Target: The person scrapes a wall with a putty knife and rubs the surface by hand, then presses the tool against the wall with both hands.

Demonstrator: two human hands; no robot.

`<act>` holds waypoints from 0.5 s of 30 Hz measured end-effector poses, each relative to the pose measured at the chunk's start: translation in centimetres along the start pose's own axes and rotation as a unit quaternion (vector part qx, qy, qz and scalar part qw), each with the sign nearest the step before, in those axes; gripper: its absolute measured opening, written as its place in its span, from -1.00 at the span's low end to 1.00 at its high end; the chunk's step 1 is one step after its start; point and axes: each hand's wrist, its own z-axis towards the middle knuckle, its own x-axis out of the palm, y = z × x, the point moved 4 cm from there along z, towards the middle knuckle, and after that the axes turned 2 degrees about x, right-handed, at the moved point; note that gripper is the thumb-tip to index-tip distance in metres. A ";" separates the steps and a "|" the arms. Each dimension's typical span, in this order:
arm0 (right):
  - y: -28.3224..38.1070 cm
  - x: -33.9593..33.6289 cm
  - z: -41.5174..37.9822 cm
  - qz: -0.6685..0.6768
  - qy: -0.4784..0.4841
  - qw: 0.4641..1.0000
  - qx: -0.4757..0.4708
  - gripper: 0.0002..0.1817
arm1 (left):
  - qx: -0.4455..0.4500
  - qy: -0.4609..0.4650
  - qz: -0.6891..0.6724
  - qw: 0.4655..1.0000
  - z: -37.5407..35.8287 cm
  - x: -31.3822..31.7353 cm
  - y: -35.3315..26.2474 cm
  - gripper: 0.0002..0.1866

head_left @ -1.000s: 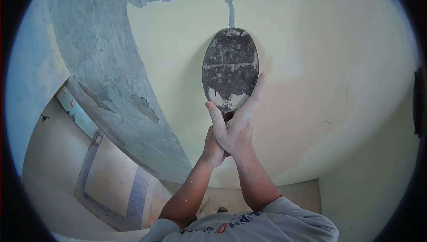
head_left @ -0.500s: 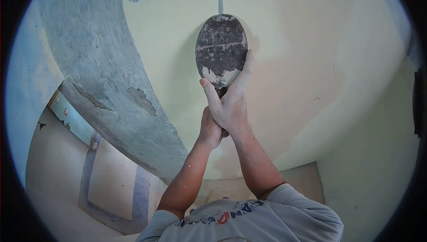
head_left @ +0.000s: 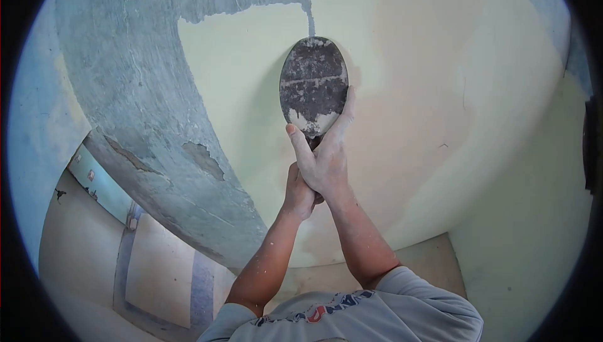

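Observation:
A dark oval paddle-shaped tool [head_left: 314, 84], blotched with pale material, is held up against the pale green surface [head_left: 251, 47]. My right hand [head_left: 328, 157], coated in whitish dust, holds the base of the oval, with its thumb at the lower left edge and its fingers along the right edge. Lower down, my left hand [head_left: 298, 196] is wrapped round the handle, which is mostly hidden behind both hands. The top of the oval meets a thin grey strip running down the surface.
Rough blue-grey plaster [head_left: 144, 59] with chipped patches borders the green area on the left. A pale panel [head_left: 160, 270] with a purple border shows at lower left. A dark object [head_left: 590, 147] is at the far right edge.
The tool and both hands appear slightly lower in view, and the surface behind them has shifted down as well. The grip looks the same.

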 end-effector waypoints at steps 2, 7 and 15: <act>-0.1 0.1 0.1 -0.005 -0.005 1.000 -0.008 0.14 | 0.014 0.012 -0.005 1.000 0.2 0.0 -0.1 -0.61; -0.2 0.4 1.3 -0.044 -0.025 0.995 -0.087 0.15 | 0.024 0.004 0.007 1.000 1.5 -0.2 -0.9 -0.61; 1.6 0.5 3.7 0.008 -0.018 1.000 -0.021 0.16 | 0.011 0.023 0.001 1.000 3.1 0.7 -2.9 -0.62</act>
